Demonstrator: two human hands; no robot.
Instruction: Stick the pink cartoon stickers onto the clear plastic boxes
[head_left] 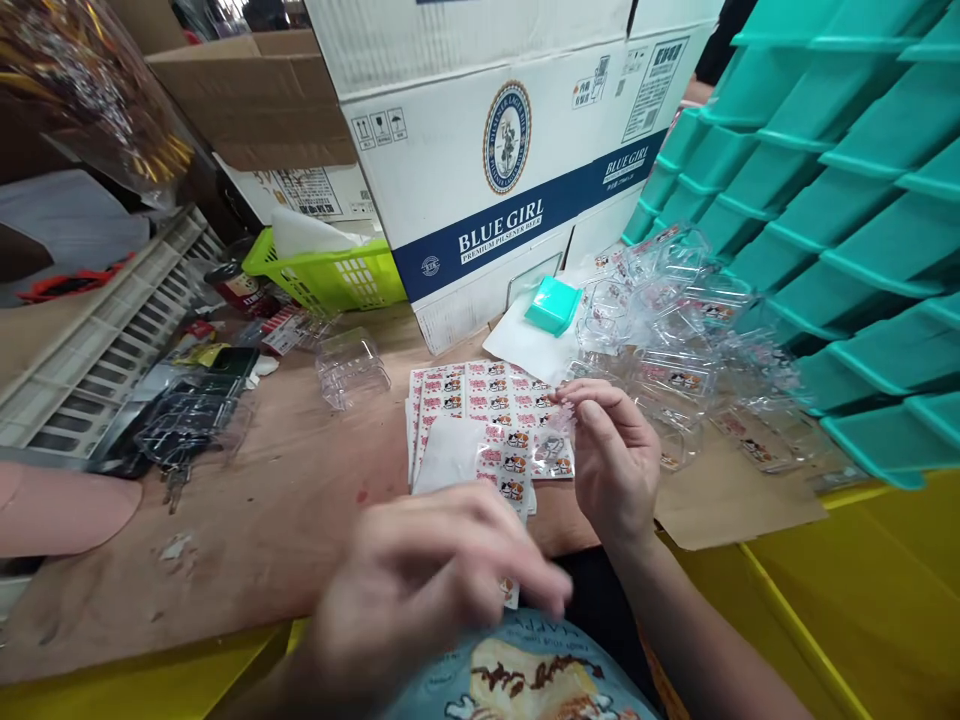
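My right hand [619, 450] is closed in a pinch, with thumb and forefinger on a small clear sticker with pink print [561, 418]. Motion blurs my left hand [427, 570], which is low in front of my body; its grip is unclear. Partly behind it hangs a strip of cartoon stickers [514, 465] with white backing paper [448, 452], and I cannot tell whether the fingers hold it. Beneath lies a stack of printed sticker sheets [442, 390] on the wooden table.
Clear plastic cases [675, 300] lie piled at the right, beside stacked teal trays [840, 220]. A teal box [553, 305] sits on white paper. A large white carton [487, 150] stands behind. To the left are a clear case [351, 368], a green basket [337, 275] and keys [174, 482].
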